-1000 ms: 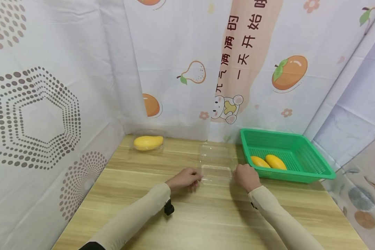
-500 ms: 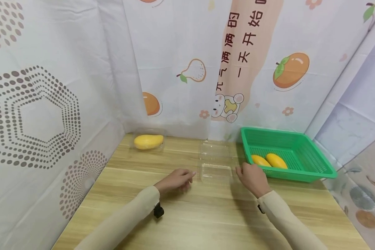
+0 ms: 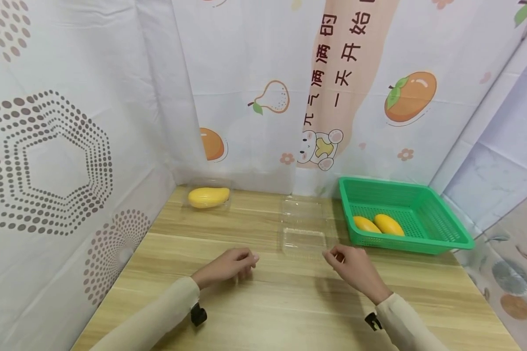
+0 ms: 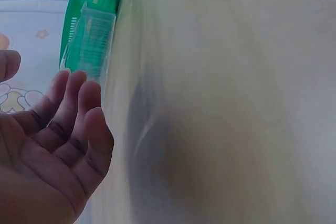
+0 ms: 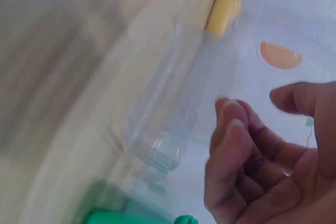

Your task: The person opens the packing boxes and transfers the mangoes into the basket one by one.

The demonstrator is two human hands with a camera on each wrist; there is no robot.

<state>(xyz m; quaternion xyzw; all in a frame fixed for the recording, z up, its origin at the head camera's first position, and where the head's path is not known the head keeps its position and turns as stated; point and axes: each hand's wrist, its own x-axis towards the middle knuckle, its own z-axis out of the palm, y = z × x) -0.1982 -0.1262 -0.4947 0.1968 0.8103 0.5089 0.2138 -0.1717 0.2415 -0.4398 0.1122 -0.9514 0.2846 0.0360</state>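
A clear plastic box (image 3: 304, 239) lies with its lid raised on the wooden table, between and beyond the hands; nothing shows inside it. My left hand (image 3: 226, 265) hovers left of it, fingers loosely bent and holding nothing. On the box's near right side is my right hand (image 3: 353, 270), thumb and fingers apart with nothing between them. The left wrist view shows relaxed left fingers (image 4: 86, 114). In the right wrist view, the box (image 5: 157, 114) stands apart from the right hand (image 5: 262, 166).
A green basket (image 3: 421, 247) at the back right holds two yellow mangoes (image 3: 388, 224). Another mango (image 3: 208, 197) lies in a clear box at the back left. Patterned curtains (image 3: 246, 58) hang behind and along the sides.
Both hands have drawn away from the clear box toward the near edge, the left also moving left. The box has stayed in place, and the fingers of the right hand have spread.
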